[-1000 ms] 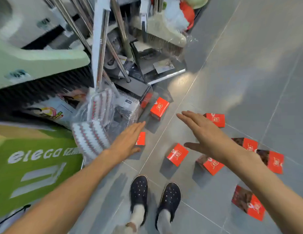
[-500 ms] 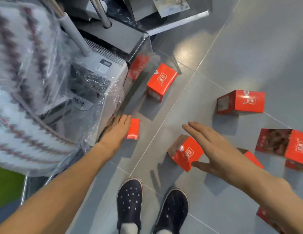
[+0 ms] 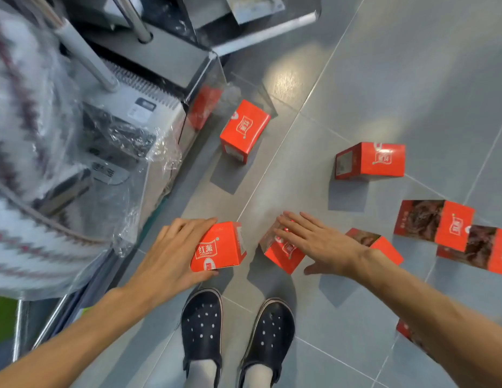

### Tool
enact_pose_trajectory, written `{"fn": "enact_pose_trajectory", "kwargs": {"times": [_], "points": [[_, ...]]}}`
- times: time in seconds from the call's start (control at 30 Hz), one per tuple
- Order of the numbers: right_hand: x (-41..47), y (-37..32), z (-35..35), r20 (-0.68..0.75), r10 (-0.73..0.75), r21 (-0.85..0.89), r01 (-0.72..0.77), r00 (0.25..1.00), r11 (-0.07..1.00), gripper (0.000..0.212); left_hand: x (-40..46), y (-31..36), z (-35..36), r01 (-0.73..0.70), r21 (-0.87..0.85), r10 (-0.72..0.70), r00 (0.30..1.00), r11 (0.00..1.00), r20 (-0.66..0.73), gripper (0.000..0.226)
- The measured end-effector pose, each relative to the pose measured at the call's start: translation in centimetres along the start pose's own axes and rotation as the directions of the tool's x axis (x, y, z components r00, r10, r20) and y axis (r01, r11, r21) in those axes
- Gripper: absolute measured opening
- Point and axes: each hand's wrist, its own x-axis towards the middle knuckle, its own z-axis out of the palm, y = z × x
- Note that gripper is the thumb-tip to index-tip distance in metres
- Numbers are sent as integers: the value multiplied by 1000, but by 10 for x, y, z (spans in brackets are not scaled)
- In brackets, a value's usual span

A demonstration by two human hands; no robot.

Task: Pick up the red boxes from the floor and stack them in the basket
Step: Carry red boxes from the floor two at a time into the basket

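Several red boxes lie scattered on the grey tile floor. My left hand [image 3: 171,256] grips one red box [image 3: 219,247], fingers over its top and thumb under its near edge. Stretched flat with fingers spread, my right hand [image 3: 317,245] hovers over or touches a second red box [image 3: 283,252] just to the right. Another box [image 3: 244,130] lies farther ahead, one [image 3: 370,161] to the right, and more boxes [image 3: 437,222] sit at the right edge. No basket is in view.
Plastic-wrapped goods [image 3: 42,163] and metal dustpans with poles [image 3: 160,51] crowd the left side and top. My two dark shoes [image 3: 236,331] stand on the floor just below the hands. A red box's edge [image 3: 402,330] shows behind my right forearm.
The view has dropped closer to the floor. My left hand has taken hold of the box by the wrapped goods and turned it up. My right hand has moved over the neighbouring box.
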Motion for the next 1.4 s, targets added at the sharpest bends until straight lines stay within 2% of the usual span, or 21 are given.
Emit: {"fn": "enact_pose_trajectory", "kwargs": {"times": [0.1,0.23,0.33,0.47,0.57,0.73,0.87,1.03,1.2,1.33,1.4], "points": [[16,11,27,9,-67,-92,68,998,993,117,-3,-5,21,16,-56,-18,999,998,-41,100],[30,17,36,-76,-120,-46,117,990,992,88,-9,-6,37,67,-97,-72,996,993,-47,99],[19,12,18,-154,-68,67,79,986,995,75,-13,1,30,77,-104,-82,996,992,-37,99],[-23,-2,-33,-217,44,212,3,975,977,79,-17,23,-10,67,-110,-71,997,992,-33,98],[-67,-12,-98,-245,116,276,-46,963,960,89,-22,53,-66,21,-88,-28,997,996,-76,98],[-161,-41,-246,-373,220,349,-83,902,933,90,-50,128,-188,-40,-116,16,979,992,-201,98],[-247,-81,-373,-478,286,395,-88,831,915,89,-95,199,-300,-136,-111,100,953,984,-288,96],[-357,-150,-516,-577,326,410,-80,749,909,90,-179,286,-438,-234,-19,209,898,972,-386,97],[-427,-210,-610,-652,251,361,1,716,933,84,-283,348,-536,-208,66,213,843,976,-494,100],[-444,-247,-653,-691,127,293,116,711,949,83,-371,373,-557,-100,53,112,781,994,-615,97],[-443,-268,-674,-692,32,238,187,721,953,80,-413,382,-552,-1,21,15,742,1000,-670,97]]}}
